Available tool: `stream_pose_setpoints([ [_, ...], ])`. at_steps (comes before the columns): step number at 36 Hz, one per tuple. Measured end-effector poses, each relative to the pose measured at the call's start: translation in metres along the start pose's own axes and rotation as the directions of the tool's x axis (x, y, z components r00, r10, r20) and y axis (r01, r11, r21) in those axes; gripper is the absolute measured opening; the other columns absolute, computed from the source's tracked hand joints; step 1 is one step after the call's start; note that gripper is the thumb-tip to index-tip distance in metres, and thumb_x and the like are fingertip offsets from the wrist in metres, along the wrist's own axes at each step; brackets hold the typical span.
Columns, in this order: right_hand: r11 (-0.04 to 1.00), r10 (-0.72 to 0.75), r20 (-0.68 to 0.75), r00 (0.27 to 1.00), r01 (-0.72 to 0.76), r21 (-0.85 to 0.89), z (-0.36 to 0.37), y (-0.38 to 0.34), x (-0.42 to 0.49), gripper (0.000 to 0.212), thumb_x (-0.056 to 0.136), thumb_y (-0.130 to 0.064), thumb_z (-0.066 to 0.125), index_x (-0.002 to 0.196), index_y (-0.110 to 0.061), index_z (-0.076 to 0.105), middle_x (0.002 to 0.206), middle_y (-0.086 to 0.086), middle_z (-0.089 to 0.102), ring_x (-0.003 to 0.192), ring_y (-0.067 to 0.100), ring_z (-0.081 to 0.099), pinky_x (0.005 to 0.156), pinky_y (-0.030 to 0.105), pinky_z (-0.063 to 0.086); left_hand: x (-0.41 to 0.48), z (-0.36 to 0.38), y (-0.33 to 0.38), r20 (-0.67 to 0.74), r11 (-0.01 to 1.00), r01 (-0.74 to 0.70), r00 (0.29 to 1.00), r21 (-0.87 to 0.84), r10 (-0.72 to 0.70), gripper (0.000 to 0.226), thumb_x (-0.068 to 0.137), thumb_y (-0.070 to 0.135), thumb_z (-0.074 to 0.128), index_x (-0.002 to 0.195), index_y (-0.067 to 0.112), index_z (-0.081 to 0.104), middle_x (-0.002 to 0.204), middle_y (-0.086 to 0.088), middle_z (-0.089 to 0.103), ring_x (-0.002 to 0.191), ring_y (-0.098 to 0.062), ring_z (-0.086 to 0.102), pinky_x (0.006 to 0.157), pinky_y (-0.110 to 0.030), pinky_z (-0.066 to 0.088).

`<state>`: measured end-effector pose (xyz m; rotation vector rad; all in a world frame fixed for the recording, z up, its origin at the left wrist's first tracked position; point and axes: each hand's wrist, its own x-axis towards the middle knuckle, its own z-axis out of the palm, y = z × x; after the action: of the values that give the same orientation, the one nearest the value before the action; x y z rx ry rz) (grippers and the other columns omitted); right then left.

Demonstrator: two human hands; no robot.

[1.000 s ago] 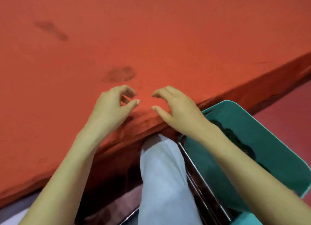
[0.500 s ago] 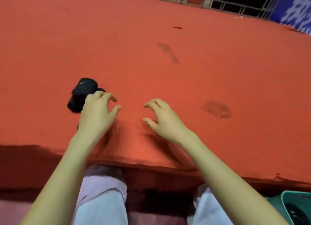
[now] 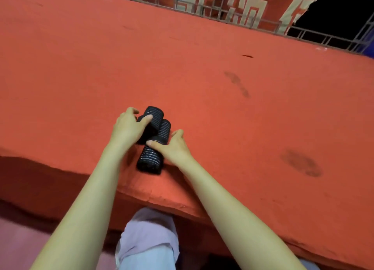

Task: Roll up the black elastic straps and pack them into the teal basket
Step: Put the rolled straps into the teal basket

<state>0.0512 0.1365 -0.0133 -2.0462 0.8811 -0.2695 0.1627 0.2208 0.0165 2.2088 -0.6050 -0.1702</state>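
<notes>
Now | left hand (image 3: 129, 128) grips far strap roll (image 3: 154, 115) | right hand (image 3: 174, 146) pinches near strap roll (image 3: 150, 161)

black strap rolls (image 3: 150, 160): 2–3, unclear | hands: 2, left hand (image 3: 127, 127), right hand (image 3: 175, 147) | red table (image 3: 202, 77): 1

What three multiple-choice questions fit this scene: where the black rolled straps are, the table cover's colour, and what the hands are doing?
1. Where are the rolled straps? A near the table's front edge; B at the far edge; C on the floor.
2. Colour of the table cover? A blue; B red; C white.
3. What are the hands doing? A hanging idle; B gripping the rolls; C clapping.
Answers: A, the rolls sit just behind the near edge; B, the cover is red throughout; B, the left hand and right hand each curl fingers round a roll.
</notes>
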Motion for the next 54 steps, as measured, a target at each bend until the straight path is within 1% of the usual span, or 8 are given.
stream_pose_setpoints([
  [8,0.964,0.126,0.048,0.991,-0.134,0.229,0.002,-0.002,-0.001,0.072,0.074,-0.028,0.081,0.116,-0.007,0.027,0.084,-0.008,0.045,0.095,0.019,0.055,0.085,0.037,0.051,0.010,0.000,0.014,0.148,0.991,0.127,0.980,0.029,-0.130,0.063,0.080,0.026,0.073,0.130,0.005,0.040,0.128,-0.016,0.052,0.117,-0.032,0.050,0.086,-0.035,0.041],
  [20,0.915,0.126,0.088,0.988,-0.150,0.376,-0.005,0.025,-0.025,0.056,0.075,-0.024,0.081,0.120,-0.008,0.051,0.109,0.004,0.057,0.087,0.013,0.056,0.065,0.021,0.046,-0.012,0.003,-0.002,0.047,0.996,0.027,0.999,-0.087,-0.023,0.052,0.070,0.016,0.073,0.116,0.017,0.049,0.111,-0.014,0.060,0.104,-0.033,0.055,0.087,-0.041,0.046],
  [28,0.879,0.012,0.086,0.996,-0.051,0.474,-0.030,0.039,-0.036,0.032,0.075,-0.014,0.080,0.103,-0.009,0.065,0.095,0.003,0.068,0.086,0.014,0.063,0.082,0.029,0.050,-0.057,0.003,0.005,-0.077,0.939,-0.114,0.993,-0.324,0.094,0.044,0.073,0.009,0.073,0.105,0.014,0.043,0.097,0.000,0.060,0.091,-0.023,0.059,0.078,-0.034,0.045],
  [33,0.965,-0.135,-0.211,0.968,0.177,0.195,-0.072,0.054,-0.048,0.044,0.066,-0.020,0.084,0.105,-0.020,0.064,0.103,0.002,0.067,0.093,0.015,0.062,0.088,0.033,0.048,-0.087,0.023,0.026,0.040,0.889,-0.201,0.971,-0.412,0.238,0.062,0.073,0.005,0.075,0.122,0.018,0.040,0.107,0.001,0.057,0.094,-0.015,0.055,0.075,-0.022,0.037],
  [37,0.969,-0.245,-0.357,0.901,0.227,-0.094,-0.113,0.073,-0.069,0.056,0.068,-0.015,0.080,0.120,-0.019,0.059,0.112,0.005,0.059,0.105,0.021,0.055,0.095,0.035,0.044,-0.106,0.050,0.041,0.135,0.885,-0.281,0.927,-0.371,0.351,0.068,0.071,0.005,0.075,0.126,0.023,0.039,0.109,0.004,0.058,0.093,-0.017,0.057,0.076,-0.020,0.039],
  [40,0.956,-0.269,-0.378,0.886,0.200,-0.213,-0.136,0.090,-0.085,0.059,0.071,-0.015,0.078,0.126,-0.020,0.056,0.114,0.006,0.055,0.110,0.026,0.052,0.100,0.037,0.041,-0.118,0.072,0.048,0.222,0.883,-0.310,0.889,-0.353,0.401,0.063,0.072,0.008,0.074,0.119,0.032,0.039,0.105,0.008,0.060,0.092,-0.019,0.060,0.085,-0.032,0.048],
  [45,0.934,-0.266,-0.360,0.894,0.147,-0.324,-0.156,0.117,-0.109,0.059,0.079,-0.016,0.073,0.133,-0.024,0.052,0.108,-0.001,0.043,0.112,0.023,0.042,0.096,0.020,0.026,-0.132,0.105,0.057,0.365,0.881,-0.390,0.805,-0.267,0.467,0.059,0.076,0.016,0.072,0.123,0.031,0.038,0.114,0.003,0.061,0.103,-0.022,0.059,0.091,-0.035,0.046],
  [54,0.896,-0.249,-0.235,0.939,0.131,-0.424,-0.170,0.122,-0.122,0.048,0.086,-0.024,0.066,0.132,-0.027,0.050,0.110,-0.002,0.029,0.115,0.022,0.036,0.104,0.029,0.030,-0.135,0.117,0.062,0.372,0.838,-0.528,0.757,-0.136,0.537,0.043,0.087,0.041,0.061,0.124,0.035,0.040,0.123,0.006,0.056,0.112,-0.018,0.054,0.094,-0.039,0.044],
])
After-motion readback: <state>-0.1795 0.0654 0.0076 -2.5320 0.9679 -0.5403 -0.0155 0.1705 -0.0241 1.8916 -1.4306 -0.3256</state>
